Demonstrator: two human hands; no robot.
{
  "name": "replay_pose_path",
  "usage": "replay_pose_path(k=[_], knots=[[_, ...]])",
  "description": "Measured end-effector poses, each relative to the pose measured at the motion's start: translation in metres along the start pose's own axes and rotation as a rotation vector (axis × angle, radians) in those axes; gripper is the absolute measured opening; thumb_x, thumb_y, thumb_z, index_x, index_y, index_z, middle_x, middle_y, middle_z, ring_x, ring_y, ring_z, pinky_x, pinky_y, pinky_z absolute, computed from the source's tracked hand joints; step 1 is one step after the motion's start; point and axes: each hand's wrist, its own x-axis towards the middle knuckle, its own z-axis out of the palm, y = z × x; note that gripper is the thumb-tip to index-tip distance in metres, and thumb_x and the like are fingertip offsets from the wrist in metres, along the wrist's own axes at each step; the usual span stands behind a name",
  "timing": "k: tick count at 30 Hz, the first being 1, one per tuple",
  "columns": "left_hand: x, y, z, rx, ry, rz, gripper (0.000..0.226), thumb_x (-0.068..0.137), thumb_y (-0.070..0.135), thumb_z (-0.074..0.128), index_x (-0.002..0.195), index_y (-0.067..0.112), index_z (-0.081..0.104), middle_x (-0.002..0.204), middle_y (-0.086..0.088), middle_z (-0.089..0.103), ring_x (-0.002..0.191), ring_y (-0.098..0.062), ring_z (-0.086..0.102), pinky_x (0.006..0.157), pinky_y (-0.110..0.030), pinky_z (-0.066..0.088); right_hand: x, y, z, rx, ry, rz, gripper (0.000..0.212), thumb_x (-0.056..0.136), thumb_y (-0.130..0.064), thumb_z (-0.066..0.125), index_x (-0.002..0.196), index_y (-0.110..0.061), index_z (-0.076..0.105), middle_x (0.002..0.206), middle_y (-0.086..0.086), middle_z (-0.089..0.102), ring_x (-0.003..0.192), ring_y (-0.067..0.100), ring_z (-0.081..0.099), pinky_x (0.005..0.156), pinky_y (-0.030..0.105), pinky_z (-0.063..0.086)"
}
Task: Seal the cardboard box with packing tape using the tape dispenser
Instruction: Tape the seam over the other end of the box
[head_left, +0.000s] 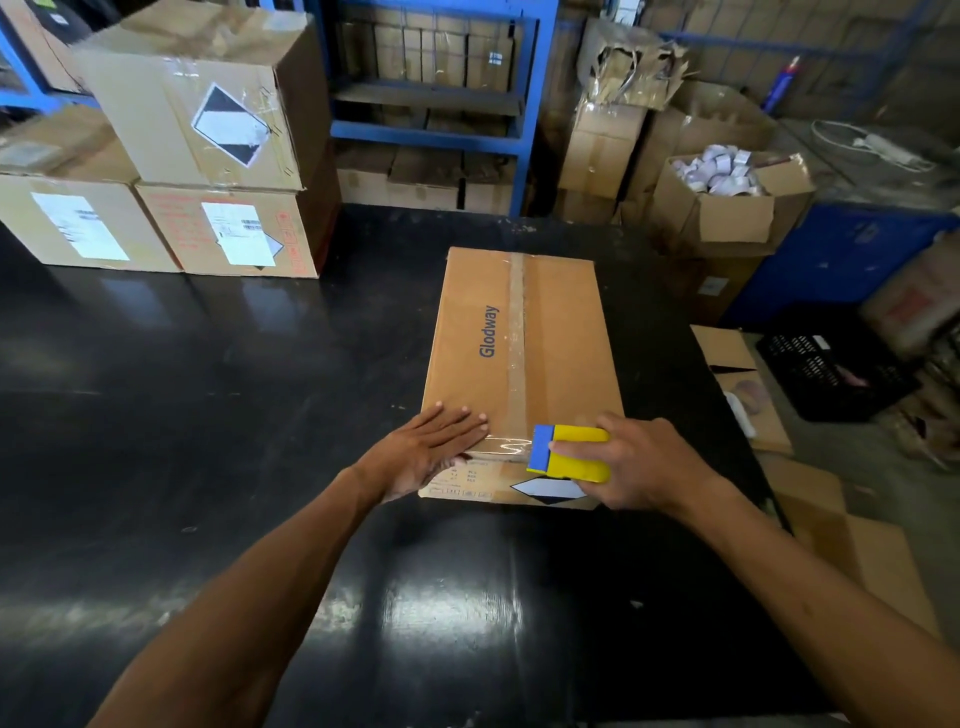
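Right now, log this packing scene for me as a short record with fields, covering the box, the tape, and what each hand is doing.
box: closed cardboard box lying flat on the black table, marked Glodway
centre seam: tape strip runs the length of the lid
near edge: clear tape stretched along it
tape dispenser: yellow and blue, at the near edge
left hand: flat on the near left corner, holding nothing
right hand: gripping the dispenser
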Motion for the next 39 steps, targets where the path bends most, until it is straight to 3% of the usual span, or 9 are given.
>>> replay_pose_path(k=[4, 7, 10, 16, 19, 21, 26, 33, 39], knots=[[0.001, 0.001, -0.004, -0.034, -0.008, -0.015, 0.057, 0.107, 0.047, 0.014, 0.157, 0.021, 0.019, 0.163, 0.003, 0.022, 0.151, -0.019, 0.019, 0.124, -0.033, 0.0, -0.013, 0.011, -0.004, 0.015, -0.028, -0.06, 0.055, 0.077, -0.06, 0.069, 0.129, -0.043, 0.06, 0.1, 0.004, 0.064, 0.07, 0.019, 0.063, 0.048, 0.024, 0.035], [0.001, 0.002, -0.002, -0.021, -0.006, -0.022, 0.058, 0.107, 0.048, 0.011, 0.158, 0.021, 0.017, 0.164, 0.004, 0.019, 0.152, -0.018, 0.015, 0.124, -0.033, -0.002, -0.029, 0.034, -0.002, 0.088, -0.02, -0.065, 0.054, 0.081, -0.067, 0.055, 0.13, -0.045, 0.052, 0.085, 0.002, 0.056, 0.058, 0.014, 0.055, 0.042, 0.022, 0.031], [0.002, 0.002, -0.003, 0.004, 0.007, -0.026, 0.056, 0.108, 0.044, 0.018, 0.158, 0.02, 0.017, 0.165, 0.003, 0.019, 0.152, -0.018, 0.014, 0.124, -0.035, 0.001, -0.031, 0.042, 0.002, 0.084, -0.038, -0.099, 0.056, 0.082, -0.064, 0.049, 0.132, -0.04, 0.054, 0.089, 0.006, 0.057, 0.061, 0.015, 0.057, 0.044, 0.023, 0.036], [0.006, 0.007, -0.006, 0.021, 0.009, 0.002, 0.056, 0.108, 0.043, 0.022, 0.158, 0.019, 0.017, 0.165, 0.001, 0.019, 0.153, -0.019, 0.014, 0.125, -0.041, 0.008, -0.027, 0.044, 0.013, 0.026, -0.108, -0.128, 0.065, 0.077, -0.044, 0.078, 0.137, -0.033, 0.055, 0.106, 0.014, 0.059, 0.078, 0.026, 0.066, 0.056, 0.035, 0.053], [0.025, 0.024, -0.01, 0.077, 0.085, 0.02, 0.056, 0.107, 0.046, 0.03, 0.154, 0.016, 0.033, 0.158, -0.004, 0.037, 0.148, -0.023, 0.031, 0.123, -0.046, 0.017, -0.025, 0.043, 0.009, 0.032, -0.122, -0.102, 0.063, 0.09, -0.046, 0.063, 0.148, -0.038, 0.039, 0.128, 0.014, 0.05, 0.101, 0.029, 0.061, 0.078, 0.039, 0.052], [0.049, 0.041, -0.013, 0.063, 0.092, 0.082, 0.058, 0.106, 0.046, 0.032, 0.154, 0.013, 0.034, 0.16, -0.006, 0.033, 0.15, -0.024, 0.025, 0.123, -0.047, 0.017, -0.022, 0.043, 0.007, -0.002, -0.134, -0.084, 0.063, 0.093, -0.051, 0.055, 0.15, -0.042, 0.031, 0.134, 0.01, 0.045, 0.107, 0.024, 0.057, 0.084, 0.036, 0.049], [0.097, 0.062, 0.001, 0.124, 0.014, 0.146, 0.061, 0.108, 0.043, 0.022, 0.158, 0.008, 0.016, 0.166, -0.007, 0.013, 0.154, -0.022, 0.009, 0.125, -0.042, 0.007, -0.021, 0.046, 0.011, -0.014, -0.075, -0.109, 0.059, 0.084, -0.057, 0.064, 0.14, -0.045, 0.047, 0.107, 0.009, 0.059, 0.077, 0.02, 0.061, 0.057, 0.029, 0.04], [0.098, 0.063, 0.007, 0.084, 0.017, 0.117, 0.061, 0.107, 0.042, 0.021, 0.155, 0.004, 0.025, 0.163, -0.011, 0.025, 0.151, -0.022, 0.021, 0.122, -0.042, 0.023, -0.01, 0.052, 0.013, -0.046, -0.112, -0.061, 0.057, 0.091, -0.065, 0.044, 0.145, -0.054, 0.03, 0.124, 0.004, 0.05, 0.093, 0.021, 0.058, 0.078, 0.035, 0.047], [0.098, 0.061, 0.007, 0.077, 0.001, 0.106, 0.063, 0.106, 0.044, 0.025, 0.156, 0.005, 0.024, 0.163, -0.011, 0.023, 0.151, -0.022, 0.02, 0.121, -0.041, 0.026, -0.016, 0.056, 0.017, -0.015, -0.05, -0.081, 0.057, 0.091, -0.067, 0.04, 0.146, -0.054, 0.028, 0.123, 0.005, 0.05, 0.092, 0.022, 0.057, 0.077, 0.035, 0.046]])
